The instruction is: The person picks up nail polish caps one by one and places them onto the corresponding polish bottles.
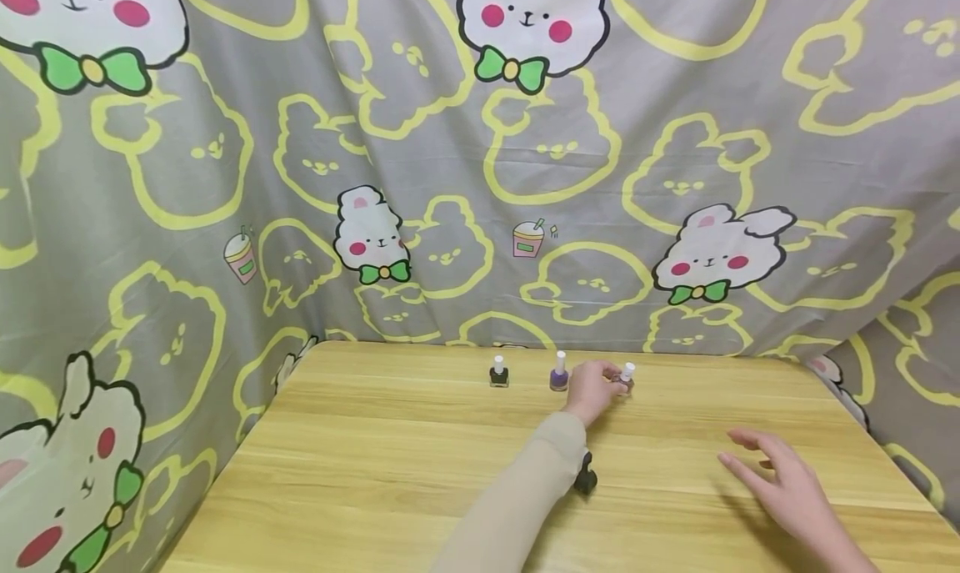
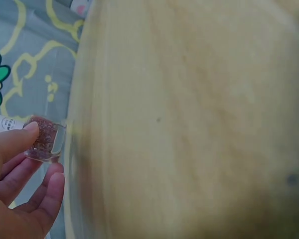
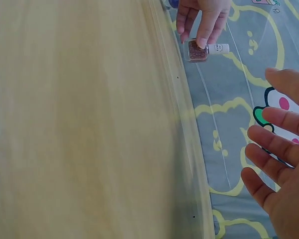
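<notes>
My left hand pinches a nail polish bottle between thumb and fingers near the back of the table. That bottle has a white cap and dark reddish glitter inside clear glass. Just left of the hand stands a purple nail polish bottle, upright with a white cap. Farther left is a black nail polish bottle, upright too. My right hand hovers over the right part of the table, fingers spread and holding nothing; the right wrist view shows its fingers apart.
A small black object, partly hidden by the left sleeve, lies on the wooden table. A grey curtain with cartoon prints hangs along the table's back edge and around its sides.
</notes>
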Demonstrator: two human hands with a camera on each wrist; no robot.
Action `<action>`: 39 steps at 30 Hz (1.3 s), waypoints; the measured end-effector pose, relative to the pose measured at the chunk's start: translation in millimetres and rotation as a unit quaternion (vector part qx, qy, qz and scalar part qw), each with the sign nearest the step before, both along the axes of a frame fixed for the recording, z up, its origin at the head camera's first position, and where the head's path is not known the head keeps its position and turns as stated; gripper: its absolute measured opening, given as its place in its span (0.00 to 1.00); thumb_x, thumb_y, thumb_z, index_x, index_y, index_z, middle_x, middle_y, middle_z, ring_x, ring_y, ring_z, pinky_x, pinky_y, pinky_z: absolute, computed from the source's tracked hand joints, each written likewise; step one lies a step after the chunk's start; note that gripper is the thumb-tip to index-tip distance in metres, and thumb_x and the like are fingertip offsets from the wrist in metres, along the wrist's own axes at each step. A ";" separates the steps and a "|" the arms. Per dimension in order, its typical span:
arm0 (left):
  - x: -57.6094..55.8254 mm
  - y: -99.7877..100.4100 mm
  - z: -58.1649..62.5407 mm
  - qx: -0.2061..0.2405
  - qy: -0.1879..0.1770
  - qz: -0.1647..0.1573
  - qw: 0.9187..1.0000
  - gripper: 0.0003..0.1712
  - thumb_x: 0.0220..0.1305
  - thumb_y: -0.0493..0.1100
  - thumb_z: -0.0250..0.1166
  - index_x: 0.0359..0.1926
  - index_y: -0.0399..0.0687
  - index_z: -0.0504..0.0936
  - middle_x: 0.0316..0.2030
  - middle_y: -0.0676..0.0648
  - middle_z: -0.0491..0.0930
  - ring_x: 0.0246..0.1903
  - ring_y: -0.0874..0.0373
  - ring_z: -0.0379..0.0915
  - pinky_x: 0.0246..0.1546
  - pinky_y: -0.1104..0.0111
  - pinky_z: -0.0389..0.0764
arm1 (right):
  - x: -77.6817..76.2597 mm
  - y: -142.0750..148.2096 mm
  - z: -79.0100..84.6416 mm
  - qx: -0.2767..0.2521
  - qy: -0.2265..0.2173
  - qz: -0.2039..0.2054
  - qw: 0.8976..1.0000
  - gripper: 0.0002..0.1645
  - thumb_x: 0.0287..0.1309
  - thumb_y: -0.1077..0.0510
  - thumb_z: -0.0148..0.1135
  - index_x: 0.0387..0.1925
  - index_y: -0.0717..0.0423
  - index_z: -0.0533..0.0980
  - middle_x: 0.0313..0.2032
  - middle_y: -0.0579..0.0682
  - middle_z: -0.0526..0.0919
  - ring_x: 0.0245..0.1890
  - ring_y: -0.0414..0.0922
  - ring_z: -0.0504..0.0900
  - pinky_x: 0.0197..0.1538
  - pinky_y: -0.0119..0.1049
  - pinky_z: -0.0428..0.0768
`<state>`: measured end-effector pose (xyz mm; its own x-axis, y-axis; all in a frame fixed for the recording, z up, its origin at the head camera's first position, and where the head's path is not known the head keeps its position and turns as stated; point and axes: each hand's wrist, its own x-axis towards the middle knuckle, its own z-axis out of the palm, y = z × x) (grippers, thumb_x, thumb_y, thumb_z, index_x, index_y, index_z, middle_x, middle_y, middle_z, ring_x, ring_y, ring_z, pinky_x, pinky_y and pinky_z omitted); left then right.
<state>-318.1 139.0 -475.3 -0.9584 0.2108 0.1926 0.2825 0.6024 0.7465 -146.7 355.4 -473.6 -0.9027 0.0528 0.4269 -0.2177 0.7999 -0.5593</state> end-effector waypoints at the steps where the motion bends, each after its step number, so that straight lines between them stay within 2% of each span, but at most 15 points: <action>1: -0.6 0.7 -0.3 -0.001 -0.001 0.000 1.000 0.10 0.50 0.44 0.76 0.35 0.50 0.88 0.34 0.54 0.88 0.34 0.66 0.81 0.40 0.77 0.77 | -0.2 0.1 0.1 0.001 -0.005 0.001 1.000 0.23 0.59 0.53 0.67 0.52 0.63 0.76 0.50 0.62 0.80 0.46 0.08 0.54 0.39 0.15 0.66; 9: -7.2 2.6 -2.0 -0.008 -0.016 0.005 1.000 0.09 0.49 0.42 0.76 0.34 0.49 0.87 0.30 0.55 0.87 0.30 0.68 0.79 0.38 0.78 0.77 | -2.8 2.0 -0.6 0.025 -0.004 0.004 1.000 0.25 0.58 0.51 0.68 0.53 0.61 0.76 0.51 0.63 0.81 0.46 0.11 0.54 0.40 0.16 0.66; 11: -8.1 2.1 -0.9 -0.009 -0.022 0.005 1.000 0.09 0.49 0.42 0.76 0.34 0.49 0.88 0.31 0.55 0.87 0.30 0.68 0.79 0.38 0.77 0.77 | -3.7 2.2 -0.4 0.037 -0.008 0.001 0.999 0.27 0.57 0.50 0.69 0.54 0.60 0.76 0.51 0.63 0.81 0.48 0.19 0.62 0.40 0.19 0.66; 13: -9.3 2.1 -0.2 -0.013 -0.026 0.004 1.000 0.09 0.49 0.43 0.76 0.34 0.50 0.88 0.31 0.56 0.87 0.30 0.68 0.80 0.38 0.77 0.77 | -4.2 1.7 0.2 0.041 -0.012 0.003 0.999 0.27 0.58 0.50 0.68 0.55 0.61 0.75 0.52 0.65 0.80 0.51 0.34 0.71 0.48 0.30 0.72; 14: -9.9 2.3 -0.1 -0.016 -0.026 0.004 1.000 0.09 0.49 0.43 0.76 0.34 0.50 0.88 0.31 0.56 0.87 0.30 0.68 0.80 0.39 0.77 0.77 | -4.6 1.4 0.4 0.042 -0.012 0.006 0.999 0.28 0.58 0.51 0.68 0.55 0.62 0.74 0.52 0.66 0.79 0.52 0.43 0.73 0.51 0.38 0.74; 16: -10.7 2.4 -0.4 -0.020 -0.026 0.004 0.999 0.10 0.49 0.44 0.76 0.34 0.51 0.88 0.31 0.56 0.87 0.31 0.68 0.80 0.39 0.77 0.77 | -5.1 0.5 0.6 0.046 -0.008 0.012 0.999 0.29 0.58 0.51 0.68 0.56 0.63 0.73 0.52 0.69 0.78 0.51 0.61 0.72 0.53 0.56 0.71; 18: -11.4 2.7 -0.8 -0.023 -0.024 0.005 0.999 0.11 0.49 0.44 0.76 0.35 0.51 0.88 0.32 0.56 0.88 0.33 0.67 0.81 0.41 0.77 0.78 | -5.9 -0.4 0.6 0.050 0.000 0.020 0.999 0.29 0.58 0.52 0.67 0.56 0.65 0.73 0.52 0.71 0.77 0.52 0.67 0.71 0.50 0.68 0.65; 25: -8.9 -0.3 1.2 -0.016 -0.030 0.001 0.999 0.12 0.49 0.42 0.76 0.37 0.49 0.89 0.33 0.54 0.89 0.34 0.65 0.82 0.39 0.77 0.79 | -6.4 -2.9 1.5 0.091 0.013 0.020 0.996 0.32 0.57 0.50 0.68 0.57 0.64 0.72 0.53 0.70 0.76 0.52 0.68 0.70 0.51 0.69 0.65; 30: -12.5 -3.8 -0.8 -0.015 -0.021 0.004 1.000 0.11 0.50 0.40 0.76 0.38 0.49 0.89 0.34 0.54 0.89 0.35 0.65 0.83 0.39 0.78 0.78 | -11.3 -7.4 6.7 0.110 0.013 0.022 0.994 0.34 0.56 0.48 0.69 0.59 0.63 0.71 0.54 0.69 0.76 0.52 0.68 0.71 0.50 0.68 0.66; 34: -12.0 -3.4 -1.9 -0.015 -0.024 0.005 1.000 0.19 0.49 0.42 0.76 0.45 0.47 0.87 0.40 0.52 0.89 0.41 0.63 0.84 0.44 0.76 0.80 | -11.6 -8.7 11.3 0.116 0.006 0.019 0.993 0.36 0.57 0.47 0.68 0.61 0.62 0.70 0.56 0.70 0.75 0.54 0.68 0.70 0.50 0.70 0.65; 39: -3.3 -1.9 -1.0 -0.011 -0.046 0.004 0.999 0.30 0.49 0.44 0.76 0.55 0.45 0.81 0.50 0.48 0.85 0.50 0.58 0.81 0.53 0.71 0.80 | -8.0 -7.8 13.5 0.122 -0.007 0.009 0.992 0.40 0.58 0.45 0.66 0.66 0.60 0.66 0.60 0.72 0.70 0.56 0.71 0.67 0.49 0.74 0.62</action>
<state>-321.4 137.1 -476.3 -0.9736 0.2061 0.0986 0.2080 0.6205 0.7561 -154.8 347.6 -460.1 -0.9082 -0.0679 0.4131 -0.2278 0.9080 -0.3516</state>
